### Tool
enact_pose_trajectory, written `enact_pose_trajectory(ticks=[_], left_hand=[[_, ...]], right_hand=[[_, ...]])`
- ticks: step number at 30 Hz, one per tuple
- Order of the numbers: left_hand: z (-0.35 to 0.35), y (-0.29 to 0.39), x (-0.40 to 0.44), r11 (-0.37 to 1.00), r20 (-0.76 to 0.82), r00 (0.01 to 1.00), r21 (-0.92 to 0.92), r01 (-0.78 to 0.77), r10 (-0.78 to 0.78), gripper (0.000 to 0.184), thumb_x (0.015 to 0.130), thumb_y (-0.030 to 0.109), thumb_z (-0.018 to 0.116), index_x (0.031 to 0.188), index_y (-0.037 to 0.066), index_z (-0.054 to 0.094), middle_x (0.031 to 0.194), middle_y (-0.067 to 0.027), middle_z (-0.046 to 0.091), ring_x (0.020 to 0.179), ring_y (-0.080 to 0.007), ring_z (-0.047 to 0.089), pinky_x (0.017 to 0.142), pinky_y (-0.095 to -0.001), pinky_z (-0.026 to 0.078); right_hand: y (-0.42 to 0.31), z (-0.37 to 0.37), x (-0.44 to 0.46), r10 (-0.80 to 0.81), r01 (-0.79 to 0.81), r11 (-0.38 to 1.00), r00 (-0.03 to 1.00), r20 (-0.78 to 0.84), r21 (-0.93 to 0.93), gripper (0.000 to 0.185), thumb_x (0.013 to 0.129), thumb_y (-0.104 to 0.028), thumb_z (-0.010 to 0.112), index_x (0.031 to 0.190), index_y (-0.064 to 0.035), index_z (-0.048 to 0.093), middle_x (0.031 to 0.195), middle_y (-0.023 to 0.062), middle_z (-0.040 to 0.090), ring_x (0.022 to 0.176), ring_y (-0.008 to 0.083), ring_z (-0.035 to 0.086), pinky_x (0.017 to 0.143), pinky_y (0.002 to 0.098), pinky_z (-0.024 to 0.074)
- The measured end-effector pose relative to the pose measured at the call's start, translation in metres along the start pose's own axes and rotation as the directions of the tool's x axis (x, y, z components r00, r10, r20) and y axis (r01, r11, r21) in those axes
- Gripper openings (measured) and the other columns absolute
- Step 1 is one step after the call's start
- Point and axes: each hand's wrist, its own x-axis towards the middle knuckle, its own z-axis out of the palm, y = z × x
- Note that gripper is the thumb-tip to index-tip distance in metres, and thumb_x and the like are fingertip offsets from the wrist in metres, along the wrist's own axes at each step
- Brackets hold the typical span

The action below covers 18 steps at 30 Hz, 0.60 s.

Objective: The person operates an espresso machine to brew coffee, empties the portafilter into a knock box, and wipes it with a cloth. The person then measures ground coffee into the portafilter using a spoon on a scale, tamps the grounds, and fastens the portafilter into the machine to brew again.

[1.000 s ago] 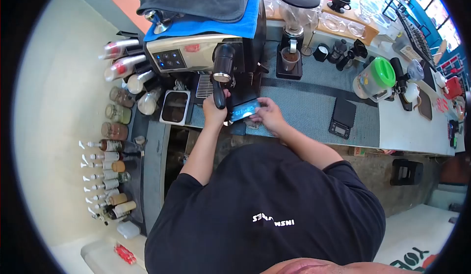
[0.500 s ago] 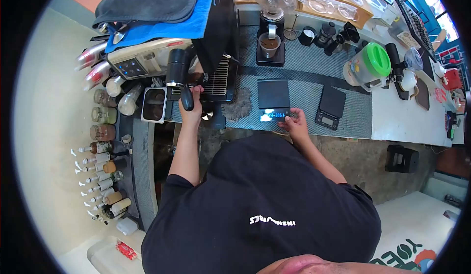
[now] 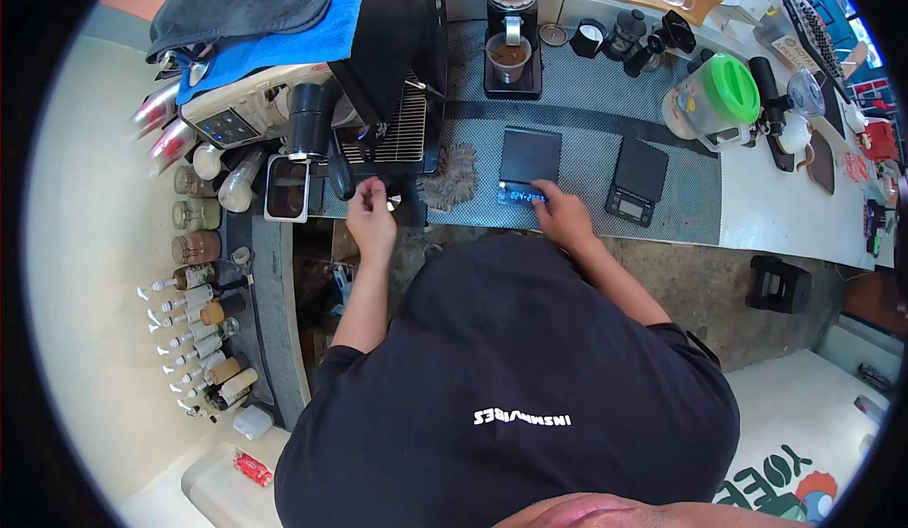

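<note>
My left hand (image 3: 373, 222) is in front of the espresso machine (image 3: 227, 112), beside the black handle of a portafilter (image 3: 341, 170). Its fingers are curled together, and nothing shows in them. Behind that handle, a small dark vessel (image 3: 371, 134) sits on the drip tray grate (image 3: 402, 126), partly hidden. My right hand (image 3: 566, 220) rests with its fingertips at the front right corner of a black scale (image 3: 531, 154) whose blue display (image 3: 522, 196) is lit. This hand holds nothing, its fingers partly stretched out. A second black scale (image 3: 639, 173) lies to the right.
A grinder (image 3: 512, 26) stands at the back with a clear cup of brown grounds (image 3: 509, 60). A grey brush-like mat (image 3: 448, 178) lies between machine and scale. At right is a green-lidded pitcher (image 3: 728, 93); pump bottles (image 3: 194, 296) line the left side.
My left hand has drawn back from beneath the portafilter area toward me. My right hand has shifted from the scale's side onto its front corner. The view has moved slightly.
</note>
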Motion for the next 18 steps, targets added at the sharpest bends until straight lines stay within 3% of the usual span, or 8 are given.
enact_pose_trajectory(ticks=[1,2,5,8,11,12,15,18], left_hand=[[0.004,-0.004,-0.012,1.000,0.015,1.000,0.016,0.013,-0.013,0.028,0.111,0.026,0.075,0.121,0.000,0.077,0.102,-0.0014,0.076,0.089,-0.0088,0.066,0.083,-0.0279,0.054],[0.008,-0.008,-0.022,0.999,0.046,0.999,0.036,-0.018,0.016,0.027,0.110,0.025,0.075,0.120,0.001,0.078,0.097,0.0009,0.074,0.084,-0.0065,0.063,0.077,-0.0259,0.052],[0.015,-0.025,-0.050,0.995,0.166,0.986,0.091,-0.047,0.031,0.027,0.110,0.026,0.075,0.119,0.002,0.079,0.091,0.0035,0.071,0.080,-0.0056,0.058,0.072,-0.0257,0.050],[0.018,-0.025,-0.067,0.992,0.322,0.939,0.087,0.094,-0.117,0.029,0.110,0.027,0.074,0.120,0.000,0.079,0.088,0.0048,0.069,0.078,-0.0057,0.057,0.071,-0.0258,0.050],[0.018,-0.031,-0.070,0.979,0.470,0.863,0.156,0.129,-0.188,0.031,0.110,0.026,0.075,0.124,-0.001,0.079,0.090,0.0033,0.072,0.081,-0.0059,0.061,0.075,-0.0258,0.053],[0.017,-0.042,-0.067,0.970,0.541,0.808,0.182,0.161,-0.235,0.036,0.108,0.026,0.076,0.132,-0.001,0.077,0.099,0.0000,0.078,0.089,-0.0072,0.067,0.081,-0.0264,0.056],[0.029,-0.064,-0.060,0.967,0.735,0.629,0.195,0.163,-0.254,0.044,0.110,0.031,0.075,0.146,0.005,0.072,0.116,-0.0008,0.079,0.092,-0.0077,0.068,0.082,-0.0251,0.056],[0.059,-0.020,-0.051,0.920,0.792,0.469,0.328,0.215,-0.392,0.059,0.107,0.032,0.078,0.155,0.002,0.063,0.127,-0.0066,0.077,0.099,-0.0106,0.071,0.091,-0.0275,0.058]], right_hand=[[-0.002,0.000,0.002,-0.071,0.072,0.997,0.996,0.054,-0.013,0.042,0.103,-0.028,0.070,0.145,-0.0218,0.068,0.095,0.0195,0.080,0.088,0.0449,0.077,0.079,0.0579,0.0614],[0.009,0.018,0.006,-0.180,0.182,0.981,0.983,0.037,-0.062,0.052,0.104,-0.031,0.068,0.156,-0.0317,0.064,0.092,0.0185,0.080,0.084,0.0435,0.078,0.077,0.0568,0.0627],[-0.002,0.026,0.010,-0.179,0.220,0.945,0.967,0.181,-0.242,0.057,0.104,-0.034,0.067,0.161,-0.0365,0.059,0.088,0.0182,0.079,0.079,0.0427,0.078,0.073,0.0574,0.0635],[0.002,0.037,0.012,-0.190,0.264,0.918,0.947,0.257,-0.295,0.065,0.104,-0.037,0.066,0.167,-0.0411,0.050,0.085,0.0185,0.078,0.075,0.0418,0.078,0.069,0.0578,0.0640],[0.001,0.041,0.011,-0.158,0.252,0.909,0.945,0.286,-0.331,0.071,0.103,-0.036,0.067,0.170,-0.0410,0.044,0.083,0.0192,0.078,0.073,0.0413,0.078,0.068,0.0573,0.0642],[-0.001,0.041,0.011,-0.143,0.249,0.909,0.939,0.312,-0.335,0.073,0.103,-0.036,0.067,0.171,-0.0411,0.042,0.083,0.0194,0.078,0.073,0.0413,0.078,0.068,0.0572,0.0642],[-0.014,0.031,0.013,-0.109,0.235,0.912,0.929,0.354,-0.336,0.076,0.103,-0.035,0.067,0.173,-0.0412,0.038,0.084,0.0200,0.078,0.073,0.0414,0.078,0.068,0.0572,0.0645],[-0.022,0.026,0.011,-0.099,0.225,0.921,0.925,0.366,-0.318,0.080,0.102,-0.033,0.067,0.175,-0.0406,0.034,0.084,0.0204,0.078,0.074,0.0415,0.079,0.069,0.0575,0.0647]])
